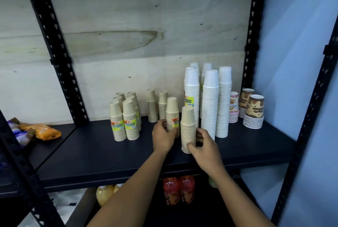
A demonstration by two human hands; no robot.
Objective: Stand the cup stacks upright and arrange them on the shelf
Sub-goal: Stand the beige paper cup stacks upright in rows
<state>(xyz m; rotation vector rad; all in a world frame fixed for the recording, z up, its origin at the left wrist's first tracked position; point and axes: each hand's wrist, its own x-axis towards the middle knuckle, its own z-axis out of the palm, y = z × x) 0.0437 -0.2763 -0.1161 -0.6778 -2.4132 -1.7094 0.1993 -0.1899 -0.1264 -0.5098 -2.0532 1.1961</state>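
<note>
I see all stacks upright on the shelf [91, 153]; my left grip [162, 136] holds the labelled stack [172, 109], my right grip [206, 148] the plain stack [188, 126], just to tidy.

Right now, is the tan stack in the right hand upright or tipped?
Upright: the tan stack stands on the shelf, right hand gripping it.
</note>
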